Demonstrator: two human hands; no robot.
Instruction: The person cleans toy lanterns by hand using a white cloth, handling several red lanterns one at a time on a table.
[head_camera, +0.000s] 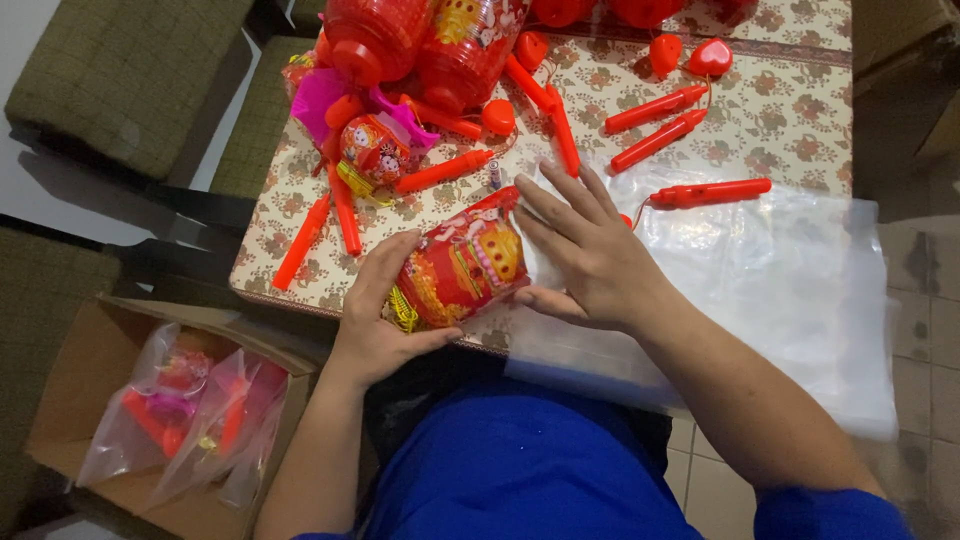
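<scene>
My left hand grips a red and yellow toy lantern lying on its side at the near edge of the table, a yellow tassel hanging at its left end. My right hand lies flat, fingers spread, against the lantern's right end and on a stack of clear plastic bags. Part of the lantern's right end is hidden by that hand.
Several red plastic handle sticks and red heart pieces lie scattered on the floral tablecloth. Another small lantern with pink wrapping lies at the far left, larger red lanterns behind. A cardboard box with bagged toys stands on the floor, lower left.
</scene>
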